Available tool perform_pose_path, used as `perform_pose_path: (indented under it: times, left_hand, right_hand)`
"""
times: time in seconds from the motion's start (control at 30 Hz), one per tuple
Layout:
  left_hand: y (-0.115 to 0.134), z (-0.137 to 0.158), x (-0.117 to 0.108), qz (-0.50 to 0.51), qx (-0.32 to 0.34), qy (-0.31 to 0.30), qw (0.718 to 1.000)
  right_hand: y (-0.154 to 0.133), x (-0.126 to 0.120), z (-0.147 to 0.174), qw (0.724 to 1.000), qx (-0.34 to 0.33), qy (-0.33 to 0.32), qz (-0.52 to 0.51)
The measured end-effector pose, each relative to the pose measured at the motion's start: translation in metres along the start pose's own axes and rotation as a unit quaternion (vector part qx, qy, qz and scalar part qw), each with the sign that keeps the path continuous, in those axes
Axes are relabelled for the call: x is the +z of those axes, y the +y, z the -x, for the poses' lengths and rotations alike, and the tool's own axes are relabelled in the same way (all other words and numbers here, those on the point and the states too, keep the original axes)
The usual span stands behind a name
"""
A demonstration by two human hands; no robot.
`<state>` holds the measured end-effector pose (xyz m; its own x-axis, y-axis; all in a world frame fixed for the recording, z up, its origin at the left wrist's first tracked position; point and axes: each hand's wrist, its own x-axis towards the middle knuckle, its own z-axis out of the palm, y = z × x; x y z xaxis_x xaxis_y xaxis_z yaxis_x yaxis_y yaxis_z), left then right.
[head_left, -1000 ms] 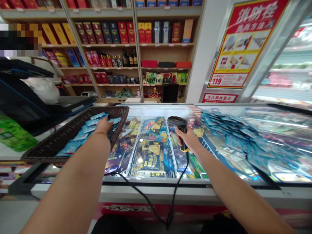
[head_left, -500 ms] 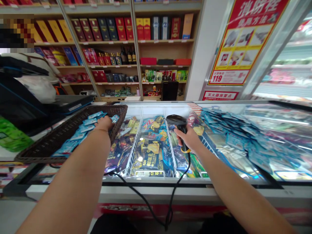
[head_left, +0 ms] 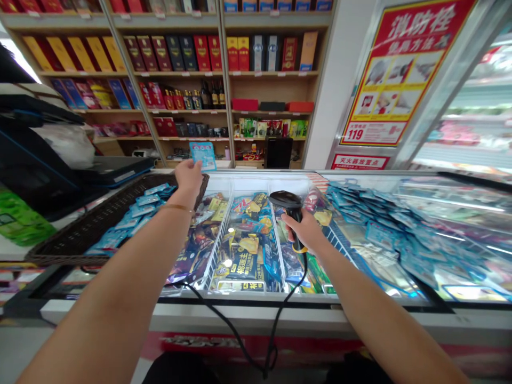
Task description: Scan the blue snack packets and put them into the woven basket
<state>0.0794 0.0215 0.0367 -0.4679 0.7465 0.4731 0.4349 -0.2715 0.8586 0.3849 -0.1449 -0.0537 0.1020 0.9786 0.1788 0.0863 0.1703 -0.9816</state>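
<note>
My left hand [head_left: 189, 177] pinches a small blue packet [head_left: 204, 154], held up above the far right corner of a brown wicker basket [head_left: 52, 242]. More blue packets [head_left: 136, 214] lie in a row inside the basket. With fingers wrapped round its handle, my right hand [head_left: 307, 229] grips a black barcode scanner [head_left: 286, 199] over the chest freezer. From the scanner's handle a black cable [head_left: 280, 314] hangs down over the freezer's front edge. To the right, a large spread of blue packets [head_left: 384, 213] lies on the freezer's glass lid.
The chest freezer [head_left: 192, 309] stretches across in front of me, with bagged ice creams [head_left: 244, 245] between white wire dividers. Left of it stand a dark checkout machine [head_left: 36, 144] and a green package [head_left: 24, 218]. Shelves of boxes [head_left: 172, 53] line the back wall.
My left hand has risen out of the basket, up and to the right, with a blue packet in its fingers. The scanner has shifted slightly left in view.
</note>
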Motion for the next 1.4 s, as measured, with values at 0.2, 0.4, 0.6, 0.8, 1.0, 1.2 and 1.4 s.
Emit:
perform_pose_path:
  times: [0.2,0.4,0.6,0.8,1.0,1.2,1.4]
  left_hand:
    - [0.014,0.084,0.082,0.284,-0.217,-0.104,0.928]
    - [-0.012,0.146,0.119,0.326,-0.222,-0.130,0.910]
    - [-0.016,0.150,0.116,0.331,-0.194,-0.171,0.908]
    - [-0.020,0.150,0.115,0.349,-0.191,-0.166,0.902]
    - [-0.018,0.152,0.116,0.355,-0.182,-0.167,0.902]
    - [-0.013,0.155,0.115,0.350,-0.187,-0.172,0.902]
    - [0.004,0.165,0.119,0.320,-0.297,-0.137,0.889]
  right_hand:
    - [0.003,-0.003,-0.004,1.000,0.000,-0.003,0.028]
    - [0.001,-0.004,-0.003,0.999,0.011,-0.016,0.043]
    - [0.004,-0.002,-0.003,0.998,0.011,-0.010,0.062]
    - [0.006,-0.002,-0.004,0.998,0.007,-0.007,0.068]
    - [0.008,-0.001,-0.004,0.998,-0.004,-0.008,0.061]
    - [0.009,-0.002,-0.005,0.998,-0.001,-0.009,0.062]
    - [-0.007,-0.012,-0.005,1.000,0.024,-0.002,0.009]
